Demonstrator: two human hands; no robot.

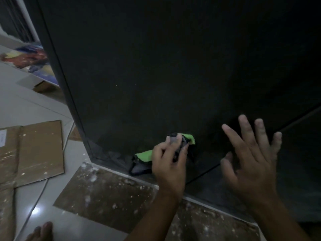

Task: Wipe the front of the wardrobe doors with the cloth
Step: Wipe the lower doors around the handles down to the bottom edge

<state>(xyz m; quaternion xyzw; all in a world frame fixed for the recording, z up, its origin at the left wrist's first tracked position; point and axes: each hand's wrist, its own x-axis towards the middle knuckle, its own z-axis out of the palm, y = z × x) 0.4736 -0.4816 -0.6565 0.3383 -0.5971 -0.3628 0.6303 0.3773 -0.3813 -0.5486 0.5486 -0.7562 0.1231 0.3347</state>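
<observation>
A dark, matte wardrobe door fills most of the head view. My left hand is shut on a green and dark grey cloth, pressing it against the door's lower part close to the bottom edge. Bits of the cloth stick out above my fingers and hang down to the left. My right hand is spread flat with fingers apart, near or against the door to the right, beside a thin seam between panels. Whether the palm touches the door is unclear.
Flattened cardboard sheets lie on the pale tiled floor at the left. A dirty, speckled brown sheet lies along the wardrobe's base. A colourful printed sheet lies far left. A bare foot shows at the bottom left.
</observation>
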